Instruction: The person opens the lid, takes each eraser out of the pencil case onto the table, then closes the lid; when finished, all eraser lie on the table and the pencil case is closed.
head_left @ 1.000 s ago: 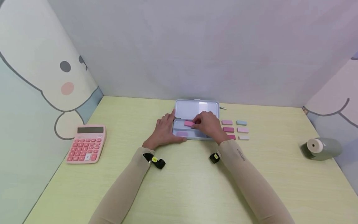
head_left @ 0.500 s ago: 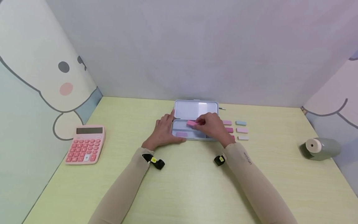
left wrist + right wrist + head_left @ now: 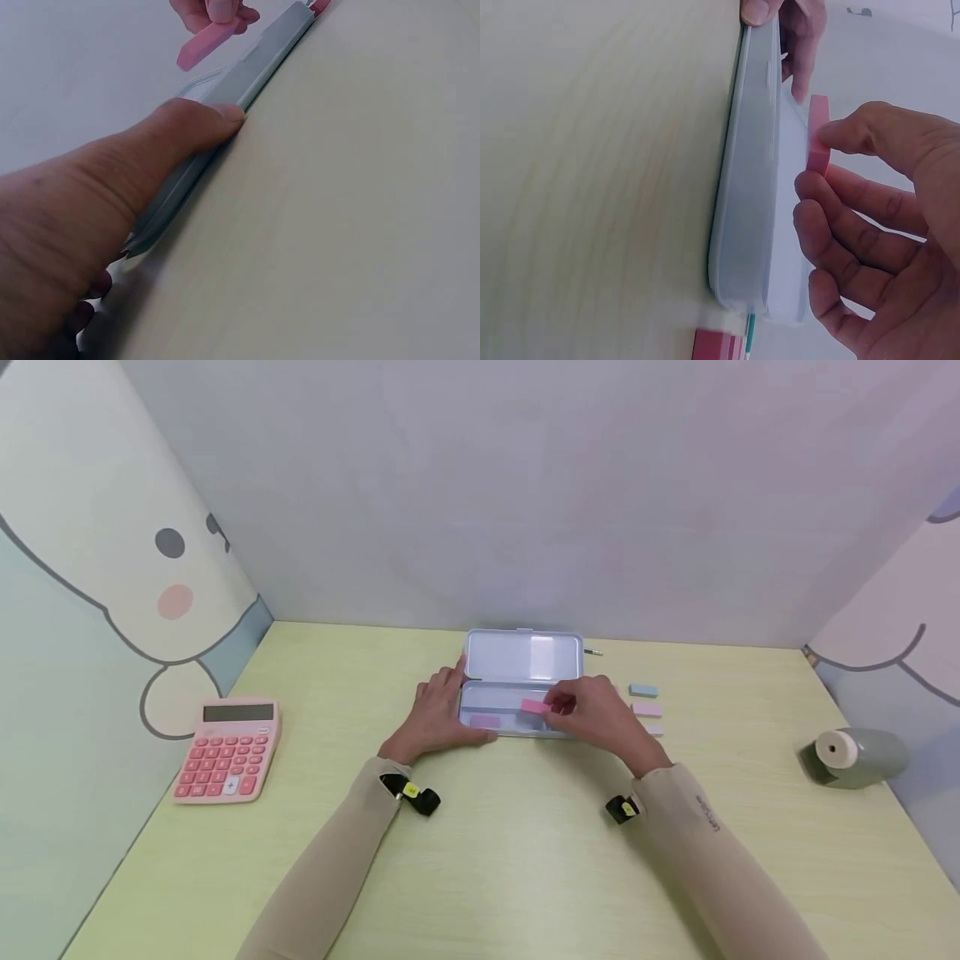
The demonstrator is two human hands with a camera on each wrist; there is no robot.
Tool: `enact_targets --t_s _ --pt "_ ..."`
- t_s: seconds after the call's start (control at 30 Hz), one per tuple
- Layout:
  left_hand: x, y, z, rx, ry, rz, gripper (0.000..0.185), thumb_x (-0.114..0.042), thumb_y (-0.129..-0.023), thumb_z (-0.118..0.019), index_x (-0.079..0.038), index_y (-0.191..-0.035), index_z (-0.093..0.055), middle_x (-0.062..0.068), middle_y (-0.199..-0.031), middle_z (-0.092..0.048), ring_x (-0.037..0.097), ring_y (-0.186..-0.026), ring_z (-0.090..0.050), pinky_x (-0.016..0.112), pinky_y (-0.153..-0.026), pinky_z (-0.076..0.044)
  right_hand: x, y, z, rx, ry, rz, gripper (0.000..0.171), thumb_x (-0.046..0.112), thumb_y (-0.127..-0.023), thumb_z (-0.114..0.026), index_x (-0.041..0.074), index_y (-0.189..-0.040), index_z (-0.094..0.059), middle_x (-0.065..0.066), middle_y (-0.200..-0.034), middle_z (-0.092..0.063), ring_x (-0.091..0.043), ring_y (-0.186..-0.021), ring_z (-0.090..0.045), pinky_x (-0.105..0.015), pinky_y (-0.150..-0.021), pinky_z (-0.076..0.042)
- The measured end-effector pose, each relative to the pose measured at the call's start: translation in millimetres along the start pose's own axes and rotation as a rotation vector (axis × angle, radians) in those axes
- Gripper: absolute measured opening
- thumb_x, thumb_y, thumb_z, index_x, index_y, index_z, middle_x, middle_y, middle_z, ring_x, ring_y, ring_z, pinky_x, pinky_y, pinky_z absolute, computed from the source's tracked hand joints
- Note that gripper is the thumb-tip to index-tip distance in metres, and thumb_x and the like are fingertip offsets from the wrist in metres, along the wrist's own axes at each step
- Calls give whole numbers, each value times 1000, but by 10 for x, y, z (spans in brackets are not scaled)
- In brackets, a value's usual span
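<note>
A pale blue pencil case [image 3: 523, 656] lies with its lid raised at the back of the table. My left hand [image 3: 435, 717] holds it at the left end, thumb [image 3: 214, 124] on the front edge and fingers along the side. Between thumb and fingertips, my right hand [image 3: 600, 718] pinches a pink eraser [image 3: 535, 706] over the front part of the case. The right wrist view shows this eraser [image 3: 819, 135] above the rim, its other fingers loosely curled below. A lilac eraser [image 3: 484, 722] lies inside the case at the front left.
Right of the case lie a blue eraser [image 3: 642, 691], a light pink one [image 3: 647, 710] and a whitish one [image 3: 655, 731]; my right hand covers others. A pencil end [image 3: 593, 652] pokes out behind the lid. A pink calculator [image 3: 228, 752] stands left, a grey-green rounded device [image 3: 858, 758] right.
My right hand has moved right and toward me, carrying the pink eraser from the rear compartment to over the front one. My left hand stays at the case's left end.
</note>
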State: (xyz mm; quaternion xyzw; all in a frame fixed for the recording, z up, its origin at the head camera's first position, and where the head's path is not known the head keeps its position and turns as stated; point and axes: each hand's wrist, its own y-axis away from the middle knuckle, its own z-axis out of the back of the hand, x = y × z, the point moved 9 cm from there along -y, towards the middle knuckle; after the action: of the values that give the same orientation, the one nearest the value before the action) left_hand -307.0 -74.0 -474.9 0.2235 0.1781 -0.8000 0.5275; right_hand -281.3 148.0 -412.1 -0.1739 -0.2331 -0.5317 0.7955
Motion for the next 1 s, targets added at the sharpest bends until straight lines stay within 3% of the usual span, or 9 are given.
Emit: enact_targets --t_s 0.33,0.67,1.0 --pt "26 -5 -12 1 -2 6 146 -67 -70 -89 -16 -175 -1 19 -160 -44 36 -145 -43 57 -124 -29 -144 300 65 -19 5 39 11 16 -92 -81 7 -98 -82 -1 -85 -77 -12 -77 -64 -26 -72 -53" --pt "5 -2 -9 -2 -9 -1 146 -67 -71 -89 -15 -175 -1 19 -159 -45 36 -145 -44 57 -123 -30 -340 539 85 19 13 1 8 13 -92 -81 9 -98 -81 0 -87 -77 -10 -77 -64 -24 -70 -55" --pt "5 2 -4 0 -20 6 147 -67 -70 -89 -15 -175 -1 18 -159 -45 36 -146 -44 57 -123 -30 -467 738 144 47 42 -39 24 10 -90 -80 2 -113 -81 -2 -96 -79 -13 -84 -64 -23 -73 -55"
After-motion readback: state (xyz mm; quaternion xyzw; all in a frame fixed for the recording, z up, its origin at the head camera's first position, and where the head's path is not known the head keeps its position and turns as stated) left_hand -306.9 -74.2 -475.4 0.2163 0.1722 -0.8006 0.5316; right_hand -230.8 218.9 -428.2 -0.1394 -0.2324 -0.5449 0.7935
